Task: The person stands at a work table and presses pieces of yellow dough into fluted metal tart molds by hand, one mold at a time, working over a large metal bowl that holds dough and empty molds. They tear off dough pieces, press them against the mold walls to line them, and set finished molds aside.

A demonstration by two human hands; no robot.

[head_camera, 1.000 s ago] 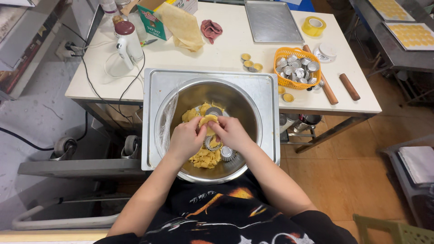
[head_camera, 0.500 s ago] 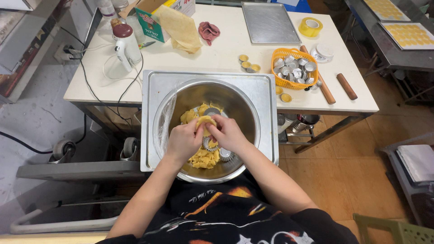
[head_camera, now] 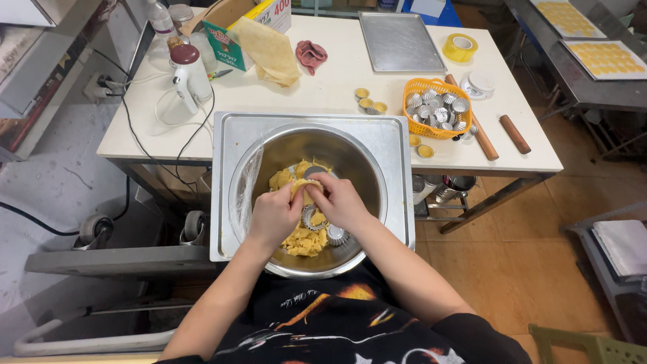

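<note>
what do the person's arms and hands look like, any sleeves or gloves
Both hands are bare: no gloves on the left hand or the right hand, and no rings or watch visible. Forearms are uncovered up to the elbows. The person wears a black top with an orange and white print; its sleeves look short.

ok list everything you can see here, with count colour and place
steel bowl: one, silver, in steel tray
dough: yellow lumps, inside bowl
fluted tins: a few, silver, in bowl
basket: one, orange, full of tins, table right
filled tins: about five, near basket
rolling pin: one, brown, right edge
baking sheet: one, grey, table top
tape roll: one, yellow
hand mixer: one, white
cloth: one, pink
left hand, right hand: grip on dough piece
</note>
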